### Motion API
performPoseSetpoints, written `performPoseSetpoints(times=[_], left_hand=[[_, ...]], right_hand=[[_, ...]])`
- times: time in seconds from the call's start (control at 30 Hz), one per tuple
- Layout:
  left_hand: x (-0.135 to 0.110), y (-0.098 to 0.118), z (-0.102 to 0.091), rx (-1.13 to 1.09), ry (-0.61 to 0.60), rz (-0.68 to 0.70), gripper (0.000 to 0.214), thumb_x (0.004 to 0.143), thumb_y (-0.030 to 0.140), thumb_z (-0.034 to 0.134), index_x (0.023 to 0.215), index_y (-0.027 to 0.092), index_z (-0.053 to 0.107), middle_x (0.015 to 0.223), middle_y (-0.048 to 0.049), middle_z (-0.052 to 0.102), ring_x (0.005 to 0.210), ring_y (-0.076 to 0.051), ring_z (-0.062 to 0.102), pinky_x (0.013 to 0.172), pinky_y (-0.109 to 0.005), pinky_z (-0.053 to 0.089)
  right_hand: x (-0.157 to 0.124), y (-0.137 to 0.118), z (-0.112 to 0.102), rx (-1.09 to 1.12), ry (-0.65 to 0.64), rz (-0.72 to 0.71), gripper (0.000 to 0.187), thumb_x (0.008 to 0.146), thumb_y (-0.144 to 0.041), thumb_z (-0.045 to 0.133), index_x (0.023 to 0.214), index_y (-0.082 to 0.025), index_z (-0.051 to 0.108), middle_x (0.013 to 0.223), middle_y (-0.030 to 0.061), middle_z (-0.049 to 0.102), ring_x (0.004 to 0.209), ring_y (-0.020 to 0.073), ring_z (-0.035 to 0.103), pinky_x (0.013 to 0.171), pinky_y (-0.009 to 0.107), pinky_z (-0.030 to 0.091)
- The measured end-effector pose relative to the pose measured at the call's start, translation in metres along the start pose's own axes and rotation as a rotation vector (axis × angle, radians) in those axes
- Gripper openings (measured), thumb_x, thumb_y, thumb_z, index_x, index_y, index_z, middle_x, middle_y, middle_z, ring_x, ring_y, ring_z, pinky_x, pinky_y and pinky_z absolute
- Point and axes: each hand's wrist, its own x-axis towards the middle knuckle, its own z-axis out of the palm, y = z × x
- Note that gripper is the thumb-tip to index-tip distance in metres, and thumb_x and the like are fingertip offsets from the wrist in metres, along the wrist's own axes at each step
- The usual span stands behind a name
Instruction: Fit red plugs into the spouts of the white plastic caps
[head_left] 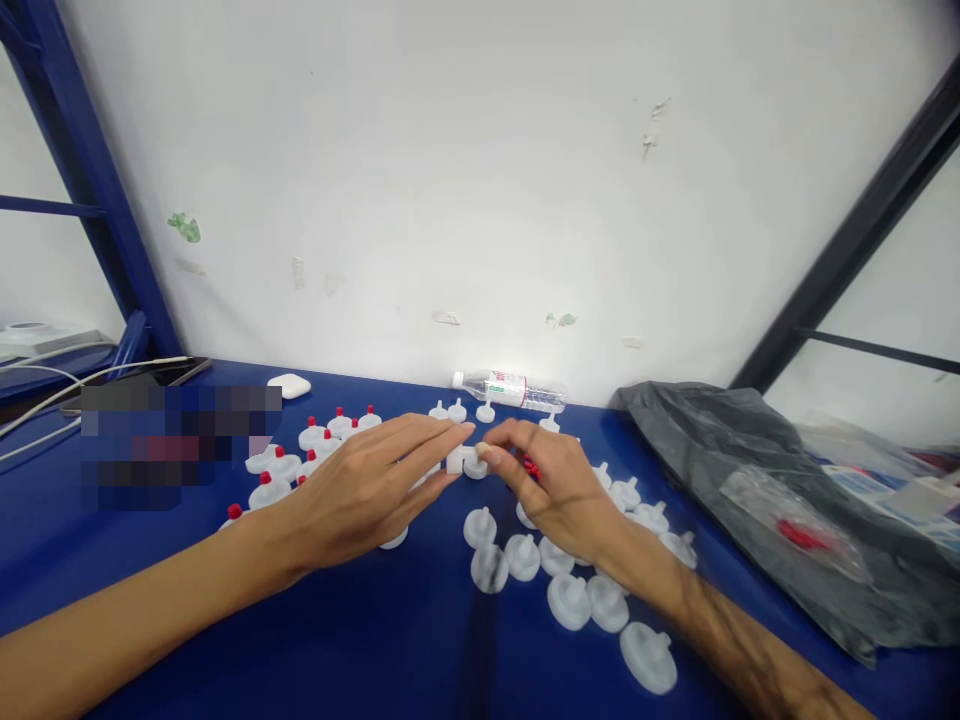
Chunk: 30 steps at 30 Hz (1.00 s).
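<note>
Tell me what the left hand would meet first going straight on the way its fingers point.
Most likely the right hand, which lies just ahead of the left hand in this view, though depth is hard to judge.

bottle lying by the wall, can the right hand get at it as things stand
Probably yes: the bottle lies just beyond the right hand, with only some low white pieces in front of it, though that hand seems busy at a white part.
</note>
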Motion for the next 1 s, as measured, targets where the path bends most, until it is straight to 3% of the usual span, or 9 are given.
performPoseSetpoints(times=[0.1,0.37,0.73,0.9,1.0], left_hand=[[0.0,0.004,-0.001,-0.054,0.051,0.043,0.04,0.103,0.015,0.055,0.142,0.012,0.05,0.121,-0.0132,0.072,0.114,-0.023,0.069,0.103,-0.035,0.058],[-0.002,0.014,0.0,-0.216,0.032,-0.016,0.039,0.106,0.018,0.051,0.144,0.011,0.045,0.124,-0.0152,0.071,0.117,-0.023,0.067,0.102,-0.038,0.059],[0.0,0.023,0.0,-0.306,0.061,-0.164,0.034,0.105,0.021,0.054,0.139,0.022,0.05,0.123,-0.0079,0.074,0.106,-0.021,0.072,0.093,-0.038,0.062],[0.0,0.024,0.001,-0.353,0.081,-0.178,0.032,0.104,0.024,0.055,0.136,0.02,0.052,0.115,-0.0091,0.075,0.099,-0.022,0.073,0.082,-0.031,0.062],[0.006,0.027,-0.001,-0.363,0.074,-0.183,0.028,0.103,0.02,0.054,0.131,0.02,0.054,0.115,-0.0097,0.074,0.102,-0.022,0.071,0.087,-0.033,0.06]], right_hand=[[-0.003,0.0,0.001,-0.078,-0.053,-0.077,0.031,0.11,-0.033,0.038,0.086,-0.024,0.056,0.077,-0.0011,0.063,0.071,0.0153,0.06,0.066,0.029,0.048],[-0.008,-0.007,0.001,-0.126,-0.085,-0.11,0.028,0.109,-0.029,0.035,0.088,-0.024,0.053,0.073,-0.0004,0.056,0.057,0.0144,0.048,0.053,0.03,0.043],[-0.007,-0.014,0.002,-0.161,-0.036,-0.086,0.029,0.105,-0.022,0.036,0.079,-0.024,0.046,0.065,-0.0011,0.051,0.053,0.0138,0.044,0.049,0.03,0.035],[-0.007,-0.011,0.002,-0.182,-0.019,-0.124,0.031,0.107,-0.024,0.034,0.078,-0.023,0.043,0.067,-0.0024,0.051,0.054,0.012,0.044,0.05,0.027,0.031],[-0.008,-0.013,0.004,-0.238,-0.026,-0.135,0.035,0.11,-0.027,0.03,0.081,-0.023,0.047,0.069,-0.0022,0.055,0.056,0.012,0.047,0.051,0.027,0.031]])
